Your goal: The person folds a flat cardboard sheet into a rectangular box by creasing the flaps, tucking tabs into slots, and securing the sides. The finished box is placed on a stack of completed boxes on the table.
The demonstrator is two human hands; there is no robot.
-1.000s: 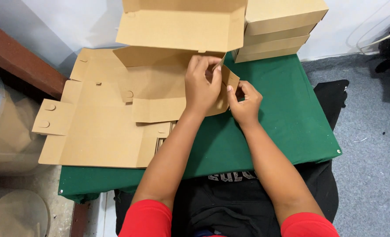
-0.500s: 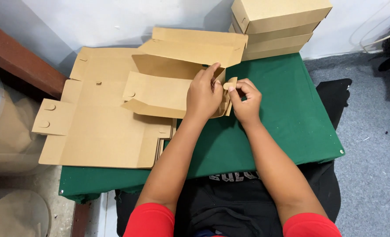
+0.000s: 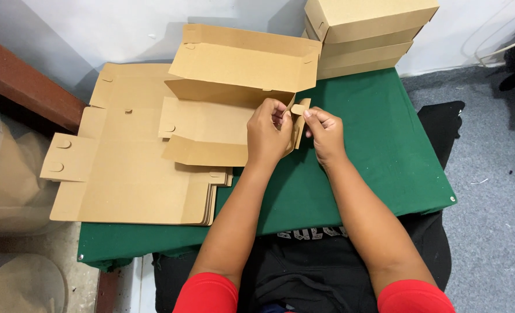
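Left hand (image 3: 267, 134) and right hand (image 3: 325, 132) both pinch the end flap of the half-folded cardboard box (image 3: 234, 87), centre frame on the green table (image 3: 385, 150): light, stiff, creasable, best gripped along folds.

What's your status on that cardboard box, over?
Both hands, left hand and right hand, pinching the side tab of the half-folded box. Flat blanks alongside. Nothing blocking.

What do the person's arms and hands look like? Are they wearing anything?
Both arms are bare from short red sleeves down. The left hand and right hand wear no gloves, and no rings, watch or bracelets show. The fingers are short and rounded.
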